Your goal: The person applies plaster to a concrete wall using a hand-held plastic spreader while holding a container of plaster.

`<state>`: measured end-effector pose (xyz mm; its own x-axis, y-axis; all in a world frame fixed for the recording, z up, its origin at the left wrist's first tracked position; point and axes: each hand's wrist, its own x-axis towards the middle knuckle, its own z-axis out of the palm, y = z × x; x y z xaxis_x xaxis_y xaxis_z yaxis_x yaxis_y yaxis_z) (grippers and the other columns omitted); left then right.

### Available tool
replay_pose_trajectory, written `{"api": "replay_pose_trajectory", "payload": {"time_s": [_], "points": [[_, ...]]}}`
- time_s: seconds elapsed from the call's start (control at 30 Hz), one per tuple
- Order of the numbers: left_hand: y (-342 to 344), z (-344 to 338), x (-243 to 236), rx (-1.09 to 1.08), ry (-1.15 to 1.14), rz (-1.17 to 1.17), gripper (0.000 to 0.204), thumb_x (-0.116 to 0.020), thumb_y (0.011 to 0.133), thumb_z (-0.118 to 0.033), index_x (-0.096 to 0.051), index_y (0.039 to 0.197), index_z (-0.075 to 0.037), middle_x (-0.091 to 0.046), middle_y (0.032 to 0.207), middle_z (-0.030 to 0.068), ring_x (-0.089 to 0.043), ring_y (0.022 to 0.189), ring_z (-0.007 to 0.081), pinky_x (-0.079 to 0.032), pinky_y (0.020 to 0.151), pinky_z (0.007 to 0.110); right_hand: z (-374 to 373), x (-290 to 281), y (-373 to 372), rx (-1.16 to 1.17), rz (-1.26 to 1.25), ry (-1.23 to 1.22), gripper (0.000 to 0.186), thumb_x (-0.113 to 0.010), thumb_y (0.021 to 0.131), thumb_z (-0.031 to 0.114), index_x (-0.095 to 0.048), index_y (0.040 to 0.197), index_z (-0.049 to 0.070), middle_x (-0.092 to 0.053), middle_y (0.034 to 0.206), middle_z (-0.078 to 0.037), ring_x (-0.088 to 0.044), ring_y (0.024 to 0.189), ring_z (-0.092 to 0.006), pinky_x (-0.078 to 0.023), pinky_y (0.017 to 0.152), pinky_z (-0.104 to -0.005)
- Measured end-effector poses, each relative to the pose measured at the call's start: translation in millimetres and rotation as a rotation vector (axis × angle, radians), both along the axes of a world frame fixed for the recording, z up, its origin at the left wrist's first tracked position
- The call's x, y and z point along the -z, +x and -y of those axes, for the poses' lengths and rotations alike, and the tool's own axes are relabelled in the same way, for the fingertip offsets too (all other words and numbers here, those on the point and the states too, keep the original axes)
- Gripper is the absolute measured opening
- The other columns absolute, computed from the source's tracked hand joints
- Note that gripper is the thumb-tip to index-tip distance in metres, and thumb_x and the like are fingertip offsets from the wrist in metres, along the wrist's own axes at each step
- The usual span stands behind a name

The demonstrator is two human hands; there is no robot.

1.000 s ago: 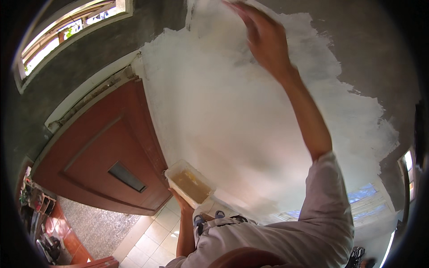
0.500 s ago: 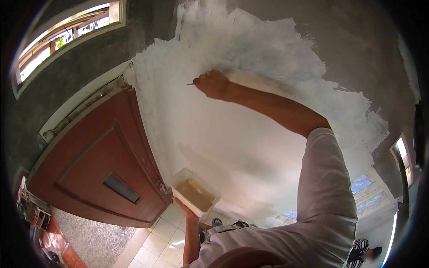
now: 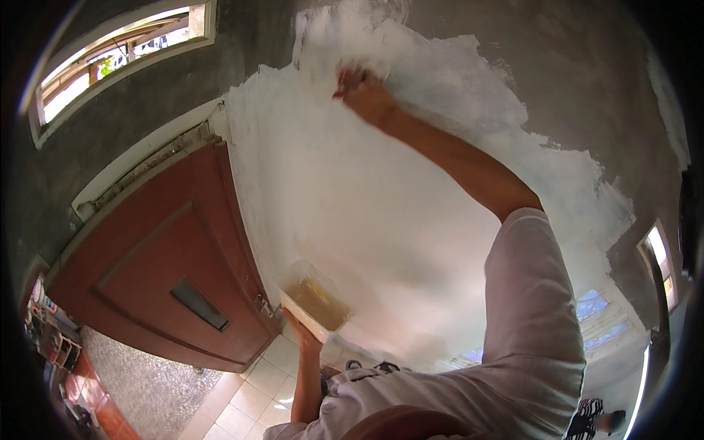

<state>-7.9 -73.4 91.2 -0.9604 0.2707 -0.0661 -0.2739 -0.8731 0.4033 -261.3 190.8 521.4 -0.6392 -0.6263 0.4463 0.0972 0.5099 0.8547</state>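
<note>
My right hand [image 3: 372,101] is raised high against the wall [image 3: 367,198], closed on a dark red hand tool [image 3: 353,76]. Motion smears the tool, so its exact kind is unclear. It is at the upper part of a whitish coated patch whose ragged border meets bare grey plaster. Lower down, my left hand [image 3: 304,331] supports a rectangular plastic tub [image 3: 339,331] from beneath and the near side. Thin brownish liquid lies in the tub, with a yellowish spot near its far side. Most of the left fingers are hidden under the tub.
A reddish-brown door [image 3: 147,271] stands to the left, next to the wall. Above it is a narrow window [image 3: 110,62]. Pale floor tiles [image 3: 253,400] lie below. At the lower right there is a person in a striped top [image 3: 587,418].
My right hand has moved up the wall and slightly right, turning so more of the red tool shows. The tub in my left hand has shifted slightly up and left in view.
</note>
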Motion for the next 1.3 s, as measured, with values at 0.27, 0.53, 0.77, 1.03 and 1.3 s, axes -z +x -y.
{"api": "replay_pose_trajectory", "payload": {"time_s": [0.27, 0.53, 0.77, 1.03, 1.3], "points": [[17.9, 30.7, 0.5, -0.085, 0.086, 0.055, 0.078, -0.035, 0.1, -0.072, -0.036, 0.155, -0.017, -0.05, 0.147, 0.0058, -0.052, 0.132, 0.0269, -0.047, 0.109, 0.044, 82.5, -41.3, 53.5, -0.037, 0.407, -0.25, 0.022, -0.06, 0.092, 0.014, -0.073, 0.109, 0.009, -0.071, 0.104, -0.012, -0.072, 0.096, -0.0321, -0.056, 0.083, -0.0467], [6.5, 16.8, -0.4, -0.026, 0.062, -0.001, 0.077, -0.034, 0.101, -0.072, -0.036, 0.155, -0.017, -0.052, 0.146, 0.0059, -0.054, 0.13, 0.0265, -0.049, 0.107, 0.044, 9.1, -130.0, -19.4, -0.035, -0.229, -0.253, 0.04, -0.059, 0.095, 0.024, -0.062, 0.128, 0.001, -0.066, 0.11, -0.02, -0.066, 0.104, -0.0394, -0.058, 0.08, -0.0515], [3.8, 5.9, 14.0, -0.04, -0.01, -0.054, 0.085, -0.034, 0.098, -0.076, -0.032, 0.156, -0.014, -0.046, 0.15, 0.0094, -0.05, 0.134, 0.0279, -0.046, 0.11, 0.044, 4.2, 127.0, -13.5, -0.05, 0.504, -0.012, 0.029, -0.058, 0.097, 0.028, -0.076, 0.092, 0.007, -0.072, 0.108, -0.015, -0.068, 0.104, -0.0358, -0.055, 0.086, -0.0518], [5.6, 44.2, 5.6, -0.177, 0.117, 0.091, 0.075, -0.034, 0.102, -0.07, -0.037, 0.154, -0.017, -0.052, 0.145, 0.0064, -0.054, 0.13, 0.0265, -0.049, 0.107, 0.044, 110.9, -84.8, -32.2, -0.317, 0.213, -0.344, 0.031, -0.051, 0.093, 0.005, -0.061, 0.122, 0.004, -0.068, 0.1, -0.018, -0.07, 0.082, -0.0358, -0.061, 0.07, -0.0462], [-2.0, 35.4, 20.4, -0.169, 0.054, 0.087, 0.077, -0.031, 0.102, -0.072, -0.035, 0.155, -0.016, -0.052, 0.145, 0.0076, -0.056, 0.128, 0.0271, -0.05, 0.107, 0.043, 52.8, -18.7, -126.2, -0.194, -0.387, 0.215, 0.037, -0.057, 0.1, 0.029, -0.065, 0.107, -0.007, -0.068, 0.105, -0.026, -0.068, 0.092, -0.0395, -0.059, 0.064, -0.0529]]}}
